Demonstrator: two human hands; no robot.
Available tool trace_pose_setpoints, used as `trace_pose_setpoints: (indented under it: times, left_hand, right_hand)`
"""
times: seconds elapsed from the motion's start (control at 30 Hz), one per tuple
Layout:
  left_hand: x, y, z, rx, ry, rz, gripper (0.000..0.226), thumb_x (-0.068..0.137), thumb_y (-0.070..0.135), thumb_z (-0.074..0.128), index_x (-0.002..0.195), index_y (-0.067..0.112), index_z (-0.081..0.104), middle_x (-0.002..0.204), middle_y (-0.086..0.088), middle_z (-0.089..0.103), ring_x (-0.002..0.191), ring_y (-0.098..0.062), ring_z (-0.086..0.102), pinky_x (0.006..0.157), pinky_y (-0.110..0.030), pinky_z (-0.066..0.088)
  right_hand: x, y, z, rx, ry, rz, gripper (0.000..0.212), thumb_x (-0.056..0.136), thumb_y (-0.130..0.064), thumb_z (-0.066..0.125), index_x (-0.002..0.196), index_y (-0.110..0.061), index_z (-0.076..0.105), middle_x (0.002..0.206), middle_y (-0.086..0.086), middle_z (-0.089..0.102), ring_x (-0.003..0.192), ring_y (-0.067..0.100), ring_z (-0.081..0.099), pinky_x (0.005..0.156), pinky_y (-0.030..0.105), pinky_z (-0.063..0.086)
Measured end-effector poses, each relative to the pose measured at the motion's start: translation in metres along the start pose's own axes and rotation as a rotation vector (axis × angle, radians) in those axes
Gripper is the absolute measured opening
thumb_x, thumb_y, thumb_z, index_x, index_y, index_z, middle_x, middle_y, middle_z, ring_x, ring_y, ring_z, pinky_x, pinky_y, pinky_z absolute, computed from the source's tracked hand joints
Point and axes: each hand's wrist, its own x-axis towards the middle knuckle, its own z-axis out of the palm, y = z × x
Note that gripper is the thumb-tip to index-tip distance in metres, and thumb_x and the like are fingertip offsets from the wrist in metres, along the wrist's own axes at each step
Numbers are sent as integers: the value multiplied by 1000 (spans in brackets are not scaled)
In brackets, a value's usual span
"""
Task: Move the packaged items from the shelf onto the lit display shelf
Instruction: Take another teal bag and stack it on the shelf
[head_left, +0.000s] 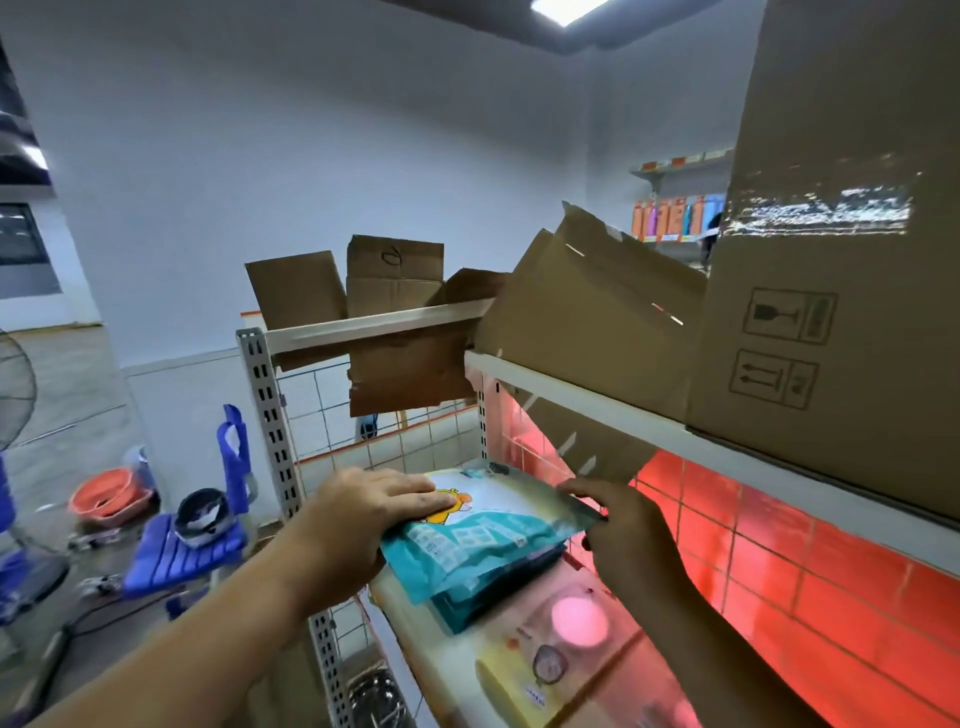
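Light fell from a ceiling panel (566, 8) above both hands. Red glow washed the tiled wall (779, 551) beyond the right hand (628, 540), dark against the glossy packet (498, 525) it pinched. Glare streaked the box tape (821, 208) above. Below the left hand (363, 514), edges bowed and blurred.
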Motion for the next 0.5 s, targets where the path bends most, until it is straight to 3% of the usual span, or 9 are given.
trace_pose_setpoints:
  times: [0.1, 0.17, 0.27, 0.33, 0.43, 0.5]
  left_hand:
    - [4, -21, 23, 5, -34, 3, 70, 87, 35, 77, 145, 55, 43, 141, 26, 55, 125, 0, 55, 99, -32, 49]
    - [8, -36, 41, -11, -49, 12, 73, 85, 34, 78, 145, 55, 42, 141, 25, 55, 124, -1, 55, 96, -33, 49]
    - [16, -56, 71, -30, -41, 25, 76, 81, 29, 81, 145, 50, 46, 139, 22, 57, 118, -5, 58, 89, -38, 53]
    - [17, -72, 96, -41, -54, 45, 71, 84, 31, 77, 146, 49, 46, 140, 19, 58, 117, -8, 59, 87, -39, 52]
    - [19, -97, 129, -47, -52, 73, 45, 98, 49, 45, 143, 51, 48, 138, 19, 59, 116, -11, 61, 86, -35, 51]
    - [20, -114, 147, -49, -80, 78, 45, 99, 57, 31, 139, 51, 51, 133, 18, 63, 113, -13, 64, 84, -36, 53]
  right_hand:
    - [9, 14, 17, -60, 24, -58, 63, 65, 19, 56, 98, -30, 77, 103, -11, 67, 94, -8, 55, 83, 5, 39]
    - [11, 24, 28, -58, 4, -38, 64, 66, 19, 52, 96, -32, 76, 105, -14, 67, 95, -8, 58, 85, 10, 44]
    - [15, 39, 50, 66, -19, 146, 68, 71, 18, 42, 97, -34, 77, 102, -14, 71, 68, 11, 67, 61, 29, 53]
    - [22, 51, 70, 133, -20, 243, 69, 74, 21, 41, 94, -34, 77, 100, -7, 72, 59, 19, 64, 53, 31, 51]
    - [31, 61, 96, 47, 11, 195, 75, 65, 23, 49, 85, -44, 76, 97, -17, 72, 85, 7, 68, 76, 22, 53]
    - [37, 62, 113, -6, 10, 209, 66, 61, 15, 51, 81, -44, 74, 96, -21, 72, 95, -3, 65, 85, 14, 48]
